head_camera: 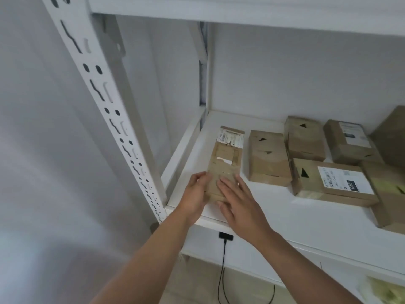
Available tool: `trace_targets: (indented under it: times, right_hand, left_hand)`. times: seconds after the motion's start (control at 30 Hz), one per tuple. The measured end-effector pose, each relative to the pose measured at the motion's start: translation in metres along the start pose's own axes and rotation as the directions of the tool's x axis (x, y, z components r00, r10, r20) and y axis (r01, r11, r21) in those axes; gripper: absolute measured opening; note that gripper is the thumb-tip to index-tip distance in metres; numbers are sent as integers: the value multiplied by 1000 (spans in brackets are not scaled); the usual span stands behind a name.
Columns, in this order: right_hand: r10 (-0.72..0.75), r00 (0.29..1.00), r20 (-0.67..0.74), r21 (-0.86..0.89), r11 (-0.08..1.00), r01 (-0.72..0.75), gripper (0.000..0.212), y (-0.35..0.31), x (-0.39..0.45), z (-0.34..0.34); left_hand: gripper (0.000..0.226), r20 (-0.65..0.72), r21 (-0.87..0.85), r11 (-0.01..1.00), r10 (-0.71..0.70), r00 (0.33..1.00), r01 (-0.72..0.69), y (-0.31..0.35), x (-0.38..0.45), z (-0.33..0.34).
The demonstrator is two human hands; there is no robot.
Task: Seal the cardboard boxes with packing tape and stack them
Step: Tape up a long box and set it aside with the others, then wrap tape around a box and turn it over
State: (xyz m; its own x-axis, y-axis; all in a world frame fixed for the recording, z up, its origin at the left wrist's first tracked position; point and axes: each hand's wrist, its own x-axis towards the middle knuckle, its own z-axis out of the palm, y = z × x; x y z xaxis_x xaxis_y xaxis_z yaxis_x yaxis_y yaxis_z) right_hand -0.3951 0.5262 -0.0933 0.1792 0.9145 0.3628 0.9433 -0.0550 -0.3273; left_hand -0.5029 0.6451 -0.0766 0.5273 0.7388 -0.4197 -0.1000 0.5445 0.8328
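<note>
On the white shelf (274, 207), near its front left corner, a long narrow cardboard box (226, 159) lies flat with its length running from front to back. Clear tape covers its top face, and a printed label with barcodes sits at the far end. Both hands meet at the near end of this box.

Left hand (195, 194): placed against the left side of the near end, fingers curled round the box edge.

Right hand (240, 205): laid over the top of the near end, fingers (228, 183) straight and slightly spread, resting flat on the taped surface; the thumb lies below the near edge of the box.

Other cardboard boxes on the same shelf, to the right:
- a plain box (268, 156) just beside the narrow box, with dark triangular marks on top
- a second plain box (304, 139) farther back, also with a triangular mark
- a box with a white label (350, 141) behind and to the right
- a flat labelled box (333, 183) nearer the front, carrying a white barcode label and a dark triangular mark
- parts of larger boxes (388, 189) at the right edge of view, cut off by the frame

A perforated white upright (105, 99) of the shelving unit stands at the left. An upper shelf (241, 9) spans the top of view. Below the shelf front, a small black device (225, 235) with a black cable (222, 270) hangs down
</note>
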Motion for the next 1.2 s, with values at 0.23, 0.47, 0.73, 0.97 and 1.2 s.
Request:
trace_targets:
  times: [0.23,0.47,0.73,0.97,1.2]
  right_hand:
    - [-56,998,14,-29,998,56,40,27,3,26]
    - [-4,1000,-22,-224,974,-1,38,32,42,33]
    - [216,967,135,-280,944,-172,55,42,121,35]
    - [276,929,248,-215,950,-225,56,53,177,40]
    - [275,906,323,66,948,-311,47,57,192,39]
  left_hand:
    - [28,-17,701,670,360,933,-245,-11,14,-12]
    - [41,-33,739,644,328,944,-198,-14,26,-25]
    - [54,31,940,333,132,991,-74,18,46,-21]
    - [52,37,977,209,20,999,-41,30,49,-15]
    - [50,64,971,233,-10,998,-59,21,47,-20]
